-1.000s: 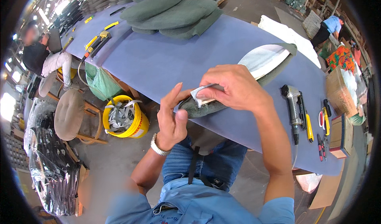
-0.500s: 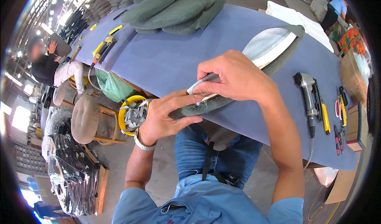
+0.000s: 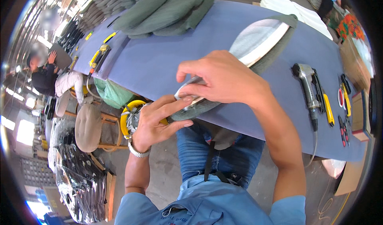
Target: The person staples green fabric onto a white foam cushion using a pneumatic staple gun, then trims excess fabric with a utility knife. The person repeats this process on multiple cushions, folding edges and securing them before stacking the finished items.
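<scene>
A curved seat cushion (image 3: pixel 261 63) with dark grey-green fabric, a pale underside and a white rim slants from the table over its front edge. My left hand (image 3: pixel 157 119), with a metal-band watch on the wrist, grips its near left end, fingers on top and thumb along the lower side. Bent over the same end, my right hand (image 3: pixel 225 75) has its thumb against the turned-up pale fabric edge (image 3: pixel 183 90), index finger arched above. The right hand's other fingertips are hidden behind the thumb and fabric.
Stacked grey-green cushions (image 3: pixel 167 13) lie at the far side. On the right are a pneumatic stapler (image 3: pixel 307 85), a yellow cutter (image 3: pixel 328 111), scissors and pliers (image 3: pixel 343 131). A yellow bucket (image 3: pixel 124 121) and a stool (image 3: pixel 88 127) stand left; another person (image 3: pixel 44 79) sits beyond.
Both hands and the cushion's near end have shifted slightly left in view. My right index finger has lifted from the fabric edge, opening a gap above the thumb.
</scene>
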A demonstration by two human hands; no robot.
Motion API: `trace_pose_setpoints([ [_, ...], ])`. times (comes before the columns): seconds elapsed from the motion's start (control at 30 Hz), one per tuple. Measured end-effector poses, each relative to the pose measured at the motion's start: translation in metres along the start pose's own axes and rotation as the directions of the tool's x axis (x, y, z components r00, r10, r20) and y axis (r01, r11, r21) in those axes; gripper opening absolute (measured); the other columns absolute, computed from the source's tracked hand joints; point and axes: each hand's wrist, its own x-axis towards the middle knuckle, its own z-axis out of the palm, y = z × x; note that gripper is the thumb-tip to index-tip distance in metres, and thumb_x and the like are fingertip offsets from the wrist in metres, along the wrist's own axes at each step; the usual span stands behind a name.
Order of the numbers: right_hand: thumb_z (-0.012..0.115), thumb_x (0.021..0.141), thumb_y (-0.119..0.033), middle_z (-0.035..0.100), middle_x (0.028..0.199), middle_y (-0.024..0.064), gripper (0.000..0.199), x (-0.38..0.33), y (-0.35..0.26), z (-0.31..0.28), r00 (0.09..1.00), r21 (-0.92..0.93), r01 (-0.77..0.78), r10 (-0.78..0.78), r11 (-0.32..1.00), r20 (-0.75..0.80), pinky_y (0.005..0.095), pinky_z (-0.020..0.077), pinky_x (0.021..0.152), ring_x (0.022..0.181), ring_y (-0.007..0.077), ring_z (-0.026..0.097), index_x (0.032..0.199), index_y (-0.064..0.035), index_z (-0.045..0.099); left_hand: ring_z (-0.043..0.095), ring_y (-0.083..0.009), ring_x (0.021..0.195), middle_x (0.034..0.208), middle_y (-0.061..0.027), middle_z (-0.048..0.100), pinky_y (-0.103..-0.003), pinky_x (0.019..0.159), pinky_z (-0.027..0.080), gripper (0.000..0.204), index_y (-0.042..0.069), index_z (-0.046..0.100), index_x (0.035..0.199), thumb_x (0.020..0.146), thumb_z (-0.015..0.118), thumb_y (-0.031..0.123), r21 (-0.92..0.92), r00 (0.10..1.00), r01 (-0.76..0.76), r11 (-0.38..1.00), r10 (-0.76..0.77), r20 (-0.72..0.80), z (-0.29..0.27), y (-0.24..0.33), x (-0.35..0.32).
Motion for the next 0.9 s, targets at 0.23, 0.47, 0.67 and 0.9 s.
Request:
trace_pose_setpoints([
  [0.23, 0.076, 0.085, -0.037, 0.075, 0.083, 0.0145, 0.032, -0.008, 0.004, 0.010, 0.995, 0.032, 0.082, -0.080, 0.996, -0.055, 0.0510, 0.0544, 0.072, 0.082, 0.0388, 0.072, 0.102, -0.0102, 0.073, 0.074, -0.0293, 0.094, 0.110, -0.0192, 0.074, -0.036, 0.080, 0.058, 0.056, 0.004, 0.073, 0.113, 0.064, 0.099, 0.016, 0.103, 0.996, -0.044, 0.994, 0.036, 0.083, -0.005, 0.005, 0.003],
  [0.47, 0.083, 0.082, -0.027, 0.075, 0.107, 0.0129, 0.028, -0.048, 0.007, -0.022, 0.798, -0.109, 0.273, -0.288, 0.956, -0.530, 0.0474, 0.0570, 0.080, 0.093, 0.0352, 0.073, 0.101, -0.0086, 0.075, 0.064, -0.0127, 0.092, 0.106, -0.0072, 0.066, -0.026, 0.078, 0.053, 0.057, -0.002, 0.066, 0.116, 0.069, 0.098, 0.010, -0.064, 0.981, 0.130, 0.990, -0.119, 0.154, -0.009, -0.007, 0.016],
  [0.67, 0.072, 0.097, -0.017, 0.075, 0.117, 0.0091, 0.026, -0.197, 0.047, -0.107, 0.605, -0.124, -0.705, 0.501, 0.698, -0.619, 0.0383, 0.0548, 0.093, 0.106, 0.0235, 0.070, 0.120, -0.0082, 0.075, 0.069, -0.0173, 0.096, 0.106, -0.0070, 0.070, -0.031, 0.084, 0.056, 0.061, -0.002, 0.070, 0.119, 0.068, 0.099, 0.014, -0.111, 0.944, 0.329, 0.938, -0.324, 0.057, -0.022, -0.026, -0.016],
  [0.9, 0.070, 0.097, -0.022, 0.065, 0.126, 0.0216, 0.048, -0.477, 0.133, -0.140, 0.470, -0.470, -0.843, 0.781, 0.261, -0.411, 0.0447, 0.0477, 0.105, 0.120, 0.0369, 0.063, 0.138, 0.0009, 0.060, 0.072, -0.0187, 0.079, 0.103, -0.0043, 0.075, -0.030, 0.070, 0.058, 0.051, 0.009, 0.075, 0.116, 0.074, 0.096, 0.028, -0.140, 0.991, 0.097, 0.985, -0.083, 0.107, -0.020, -0.015, 0.026],
])
